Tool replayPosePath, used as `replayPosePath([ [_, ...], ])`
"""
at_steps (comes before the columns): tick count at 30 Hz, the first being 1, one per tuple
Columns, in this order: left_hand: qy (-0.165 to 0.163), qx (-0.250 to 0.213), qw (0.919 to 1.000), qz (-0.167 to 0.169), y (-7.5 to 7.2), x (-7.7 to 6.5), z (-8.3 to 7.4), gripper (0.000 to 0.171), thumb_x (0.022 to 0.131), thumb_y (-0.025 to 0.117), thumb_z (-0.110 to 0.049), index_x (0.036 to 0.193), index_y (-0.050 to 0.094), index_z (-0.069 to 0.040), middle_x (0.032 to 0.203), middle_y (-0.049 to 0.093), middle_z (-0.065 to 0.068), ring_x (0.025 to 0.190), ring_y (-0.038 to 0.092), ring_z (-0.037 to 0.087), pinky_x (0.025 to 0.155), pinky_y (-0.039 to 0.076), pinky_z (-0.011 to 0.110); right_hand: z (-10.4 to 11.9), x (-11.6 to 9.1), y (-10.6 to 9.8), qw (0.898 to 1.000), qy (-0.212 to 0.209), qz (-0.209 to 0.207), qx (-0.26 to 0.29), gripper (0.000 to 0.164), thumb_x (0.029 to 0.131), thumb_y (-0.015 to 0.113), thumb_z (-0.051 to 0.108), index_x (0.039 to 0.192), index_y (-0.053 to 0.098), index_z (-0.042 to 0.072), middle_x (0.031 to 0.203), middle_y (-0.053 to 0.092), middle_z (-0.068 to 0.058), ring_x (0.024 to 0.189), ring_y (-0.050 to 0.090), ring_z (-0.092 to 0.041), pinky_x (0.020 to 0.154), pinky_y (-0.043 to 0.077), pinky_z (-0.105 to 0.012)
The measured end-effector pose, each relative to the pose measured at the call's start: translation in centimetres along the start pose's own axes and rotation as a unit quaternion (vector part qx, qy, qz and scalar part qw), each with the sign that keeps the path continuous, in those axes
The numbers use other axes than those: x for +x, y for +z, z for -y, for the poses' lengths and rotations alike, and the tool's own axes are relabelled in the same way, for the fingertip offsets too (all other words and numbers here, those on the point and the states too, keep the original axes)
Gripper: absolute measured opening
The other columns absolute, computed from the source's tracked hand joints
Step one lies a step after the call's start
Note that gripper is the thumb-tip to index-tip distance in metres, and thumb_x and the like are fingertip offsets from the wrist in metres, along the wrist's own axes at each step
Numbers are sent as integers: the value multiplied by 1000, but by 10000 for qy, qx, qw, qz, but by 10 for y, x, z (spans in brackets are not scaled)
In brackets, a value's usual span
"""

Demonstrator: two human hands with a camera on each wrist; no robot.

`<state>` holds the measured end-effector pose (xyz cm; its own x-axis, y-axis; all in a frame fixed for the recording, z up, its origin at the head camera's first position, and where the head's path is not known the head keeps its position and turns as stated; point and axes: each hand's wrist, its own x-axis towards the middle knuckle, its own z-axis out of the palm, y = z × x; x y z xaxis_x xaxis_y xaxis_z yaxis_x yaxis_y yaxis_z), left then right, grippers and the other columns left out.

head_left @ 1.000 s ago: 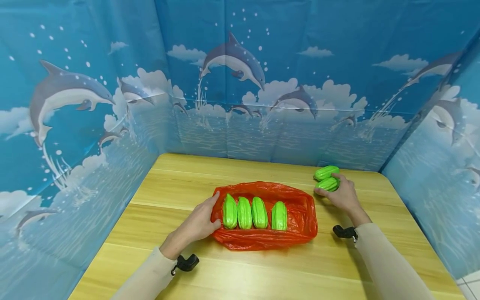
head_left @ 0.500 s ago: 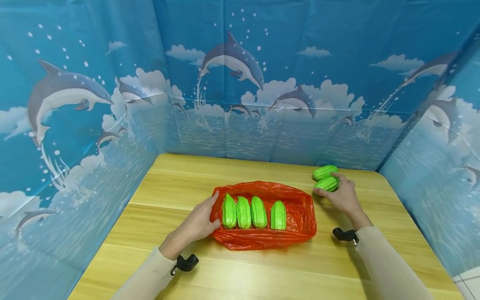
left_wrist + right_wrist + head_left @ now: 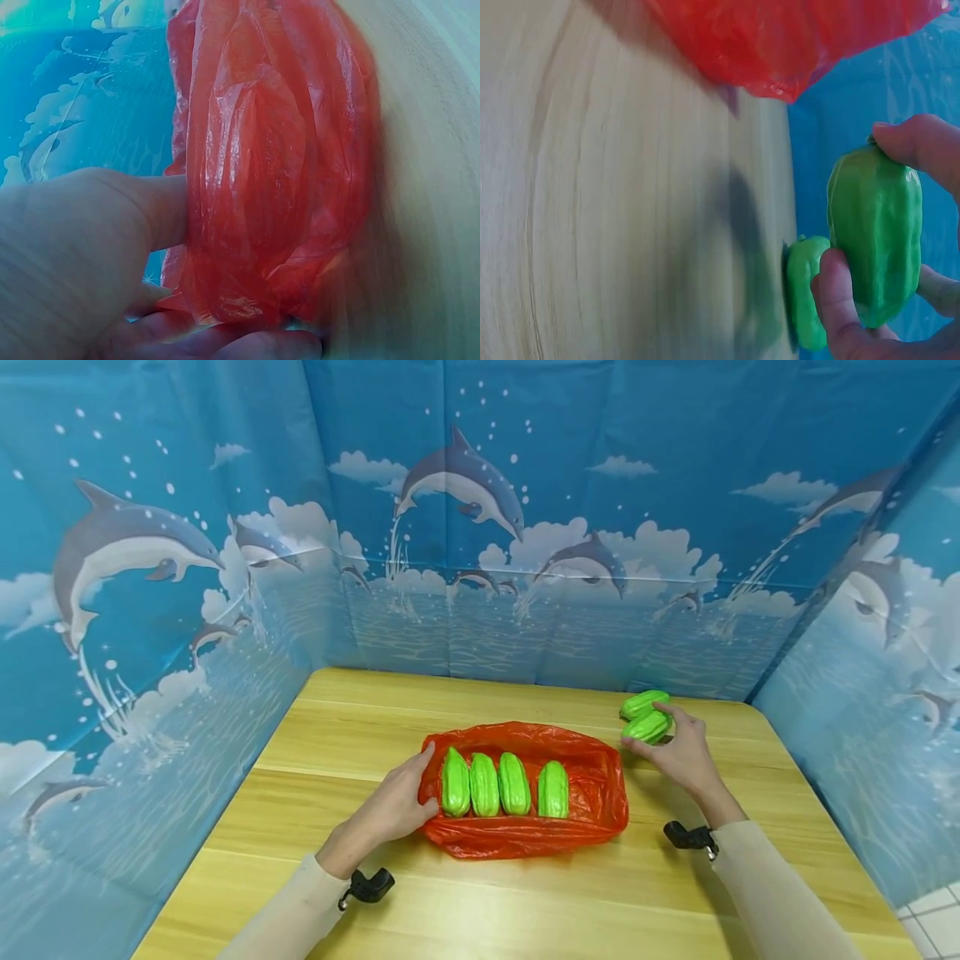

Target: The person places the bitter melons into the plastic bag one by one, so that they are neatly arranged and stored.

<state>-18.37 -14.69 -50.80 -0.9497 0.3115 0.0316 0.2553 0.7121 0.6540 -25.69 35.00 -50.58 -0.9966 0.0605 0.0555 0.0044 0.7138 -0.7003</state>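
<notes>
My left hand point(image 3: 393, 800) grips the left end of a red plastic bag point(image 3: 517, 843), thumb at the near side and fingers at the far side. In the left wrist view the bag point(image 3: 262, 165) fills the middle, hiding its contents. Several green ridged gourds point(image 3: 513, 783) lie side by side in the open bag. At the back right, my right hand point(image 3: 682, 756) holds another green ridged gourd point(image 3: 647, 727) between thumb and fingers. The right wrist view shows this held gourd point(image 3: 875, 232) apart from the tabletop. Beside it lies a second loose gourd point(image 3: 643, 703).
The wooden table point(image 3: 480, 902) carries the bag near its middle. Blue dolphin-print sheets point(image 3: 487, 610) enclose the back and both sides. A black wrist device point(image 3: 371, 887) sits on the left wrist, and another black device point(image 3: 690, 837) on the right.
The whole head view has shifted slightly. My right hand and its gourd have moved a little left in the picture. The left hand still grips the bag.
</notes>
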Motion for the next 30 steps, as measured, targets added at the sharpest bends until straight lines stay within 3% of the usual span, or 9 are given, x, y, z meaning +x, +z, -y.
replayPosePath([
  [7, 63, 22, 10000, -30, 1, -1, -1, 95, 100, 79, -1, 181, 31, 5, 184, 43, 30, 170, 47, 49, 138, 45, 64, 9, -6, 0, 9994, -190, -87, 281, 113, 105, 84, 58, 184, 26, 3, 176, 16, -50, 146, 47, -63, 117, 57, -73],
  [30, 76, 66, 9999, 1, 1, 0, -1, 95, 100, 79, -1, 181, 31, 5, 185, 41, 29, 171, 45, 49, 139, 44, 63, 39, -22, 0, 9963, -562, -426, 498, 92, 110, 80, 48, 181, 38, 5, 171, 30, -44, 143, 56, -59, 119, 59, -69],
])
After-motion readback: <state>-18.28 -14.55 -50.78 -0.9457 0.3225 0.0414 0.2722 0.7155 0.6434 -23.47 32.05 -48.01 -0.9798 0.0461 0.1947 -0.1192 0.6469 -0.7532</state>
